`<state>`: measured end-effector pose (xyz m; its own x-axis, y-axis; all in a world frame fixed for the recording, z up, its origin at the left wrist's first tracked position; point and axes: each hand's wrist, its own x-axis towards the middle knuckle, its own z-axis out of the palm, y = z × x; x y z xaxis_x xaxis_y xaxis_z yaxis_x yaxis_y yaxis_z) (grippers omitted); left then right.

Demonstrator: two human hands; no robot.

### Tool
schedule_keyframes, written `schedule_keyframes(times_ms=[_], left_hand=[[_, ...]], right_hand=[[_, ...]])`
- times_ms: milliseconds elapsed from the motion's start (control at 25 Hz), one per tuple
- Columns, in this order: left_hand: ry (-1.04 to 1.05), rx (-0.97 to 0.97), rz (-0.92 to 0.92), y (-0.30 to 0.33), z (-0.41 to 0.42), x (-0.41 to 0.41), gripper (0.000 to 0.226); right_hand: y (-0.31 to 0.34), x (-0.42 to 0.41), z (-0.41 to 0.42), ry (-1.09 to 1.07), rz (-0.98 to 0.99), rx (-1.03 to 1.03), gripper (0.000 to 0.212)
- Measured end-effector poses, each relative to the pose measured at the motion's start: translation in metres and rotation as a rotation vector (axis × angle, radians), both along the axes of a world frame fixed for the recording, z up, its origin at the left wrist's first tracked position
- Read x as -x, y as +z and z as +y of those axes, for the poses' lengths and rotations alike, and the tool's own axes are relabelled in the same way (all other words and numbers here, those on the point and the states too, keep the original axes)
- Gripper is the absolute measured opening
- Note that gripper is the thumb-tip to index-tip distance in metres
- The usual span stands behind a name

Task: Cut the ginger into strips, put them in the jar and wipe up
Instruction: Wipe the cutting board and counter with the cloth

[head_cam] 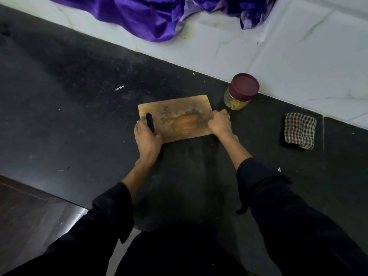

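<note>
Lying flat on the dark counter (79, 96), the wooden cutting board (179, 108) has its long axis running from left to right, with the right end a little farther from the person, and its handle slot (150, 122) is at the left end. The left hand (147, 140) grips the left short edge, with the thumb on top just beside the slot and the fingers curled around the edge. The right hand (220, 124) holds the right short edge, its fingers bent over the top of the board. The surface between the two hands shows pale stains and small bits of ginger. Just beyond the right fingers, near the white tiled wall (298, 56), stands the jar (239, 96), upright, with a dark red lid closed on it and yellowish ginger strips inside. No writing can be read on it. To the right of the right hand, well apart, lies a folded checked cloth (299, 130). A purple fabric (159, 14) lies far behind both hands. Nothing blocks the board.
</note>
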<state>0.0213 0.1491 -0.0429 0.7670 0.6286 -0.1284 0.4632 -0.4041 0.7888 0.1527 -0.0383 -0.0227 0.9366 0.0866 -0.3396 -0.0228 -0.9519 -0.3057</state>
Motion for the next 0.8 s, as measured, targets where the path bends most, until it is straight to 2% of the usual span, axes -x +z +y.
schedule_keyframes(times_ms=[280, 440, 600, 800], left_hand=[[0.069, 0.053, -0.019, 0.012, -0.003, -0.003, 0.054], [0.061, 0.036, -0.040, 0.022, -0.003, 0.000, 0.052], [-0.082, 0.033, -0.033, 0.024, -0.035, 0.003, 0.048], [-0.317, 0.036, -0.033, 0.015, -0.088, 0.013, 0.044]], right_hand=[[-0.002, 0.004, 0.011, -0.160, 0.074, -0.124, 0.040], [0.008, 0.034, -0.007, -0.238, 0.053, -0.245, 0.040], [-0.001, 0.078, -0.062, -0.414, 0.042, -0.375, 0.036], [-0.023, 0.126, -0.133, -0.608, 0.042, -0.451, 0.011]])
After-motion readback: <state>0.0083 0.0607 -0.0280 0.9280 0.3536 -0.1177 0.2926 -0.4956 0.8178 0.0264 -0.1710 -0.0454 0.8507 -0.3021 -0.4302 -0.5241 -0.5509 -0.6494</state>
